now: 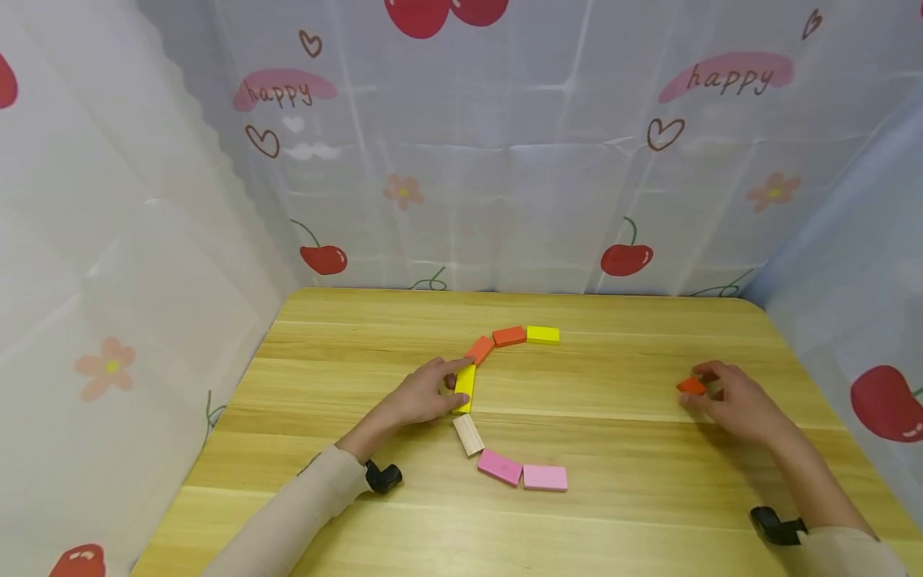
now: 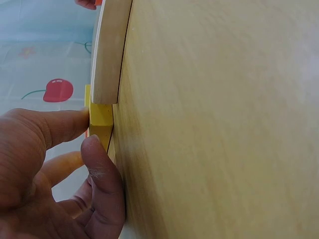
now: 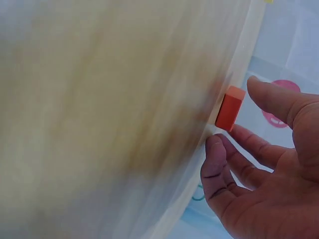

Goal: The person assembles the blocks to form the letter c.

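Note:
My left hand (image 1: 425, 391) is at a yellow domino block (image 1: 465, 386) lying flat on the table, index finger at its far end and thumb at its near end. In the left wrist view the thumb touches this yellow block (image 2: 101, 118), and the other fingers curl beside it. Off to the right, my right hand (image 1: 739, 401) has thumb and index finger around an orange domino block (image 1: 691, 385). The right wrist view shows that orange block (image 3: 230, 108) low at the tabletop, with a small gap between it and the thumb tip.
A curved row continues from the yellow block: orange (image 1: 480, 350), red-orange (image 1: 509, 336) and yellow (image 1: 543, 335) blocks at the far end, plain wood (image 1: 469, 435), dark pink (image 1: 500, 467) and light pink (image 1: 545, 478) ones nearer. A printed curtain (image 1: 505, 200) stands behind the wooden table (image 1: 613, 529).

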`<state>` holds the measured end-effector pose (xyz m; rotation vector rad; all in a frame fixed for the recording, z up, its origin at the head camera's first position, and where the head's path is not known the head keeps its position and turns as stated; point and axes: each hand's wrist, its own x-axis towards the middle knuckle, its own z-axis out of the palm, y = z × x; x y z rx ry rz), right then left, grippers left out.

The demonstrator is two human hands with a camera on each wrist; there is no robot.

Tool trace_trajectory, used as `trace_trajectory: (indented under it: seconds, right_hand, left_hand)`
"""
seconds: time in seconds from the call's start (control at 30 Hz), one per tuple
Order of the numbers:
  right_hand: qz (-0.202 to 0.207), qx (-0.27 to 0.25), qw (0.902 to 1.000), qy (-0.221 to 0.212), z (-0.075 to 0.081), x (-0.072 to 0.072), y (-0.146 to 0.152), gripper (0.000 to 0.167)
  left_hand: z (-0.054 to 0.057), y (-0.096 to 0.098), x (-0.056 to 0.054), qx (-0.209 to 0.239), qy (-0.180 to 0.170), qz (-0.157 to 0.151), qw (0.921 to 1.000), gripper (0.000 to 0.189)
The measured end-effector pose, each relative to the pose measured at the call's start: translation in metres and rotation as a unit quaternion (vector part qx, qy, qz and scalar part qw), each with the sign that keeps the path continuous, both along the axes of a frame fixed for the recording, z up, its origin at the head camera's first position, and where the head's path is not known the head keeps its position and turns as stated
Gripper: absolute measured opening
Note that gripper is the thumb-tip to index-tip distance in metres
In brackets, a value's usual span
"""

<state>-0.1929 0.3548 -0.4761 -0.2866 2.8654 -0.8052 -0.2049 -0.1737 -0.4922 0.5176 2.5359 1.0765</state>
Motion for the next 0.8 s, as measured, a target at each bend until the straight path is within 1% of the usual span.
trace_trajectory:
  seconds: [0.23, 0.37, 0.6, 0.8]
  right_hand:
    - [-0.026, -0.004, 0.9995, -0.019, 0.0059, 0.0002, 0.0024, 0.063]
    - [-0.039, -0.01, 0.9989, -0.024, 0.0055, 0.0005, 0.0042, 0.06]
    - [-0.041, -0.003, 0.999, -0.013, 0.0029, -0.0009, 0.0059, 0.05]
    - [-0.045, -0.007, 0.9989, -0.013, 0.0017, -0.0007, 0.005, 0.047]
  left_hand:
    - [0.0003, -0.0004, 0.0006, 0.001, 0.0, -0.001, 1.0, 0.07]
    - [0.0003, -0.0006, 0.0007, 0.007, -0.002, 0.0, 1.0, 0.07]
    - [-0.0008, -0.001, 0.0003, 0.008, -0.004, -0.003, 1.0, 0.07]
    - [-0.0012, -0.0005, -0.0006, 0.006, -0.003, -0.004, 1.0, 0.07]
